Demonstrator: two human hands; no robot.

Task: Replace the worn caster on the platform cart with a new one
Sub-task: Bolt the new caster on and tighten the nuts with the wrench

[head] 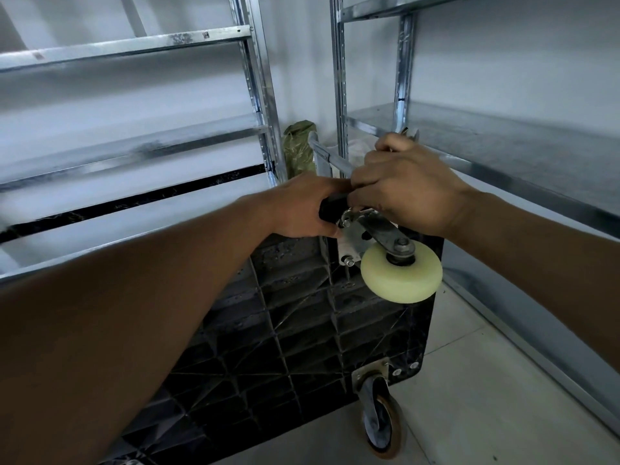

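Pale tiled floor (469, 391), upended platform cart (278, 330)

The scene is seen through a single wide-angle camera worn at head height, aimed forward and down along both bare forearms. The left hand (302, 209) and right hand (406, 189) are framed close, just above centre, against the ribbed underside of the black plastic cart platform (295, 330). Toward the edges grey galvanised steel shelving (134, 146) is bowed by the lens, and pale tiled floor (469, 397) is caught at lower right.
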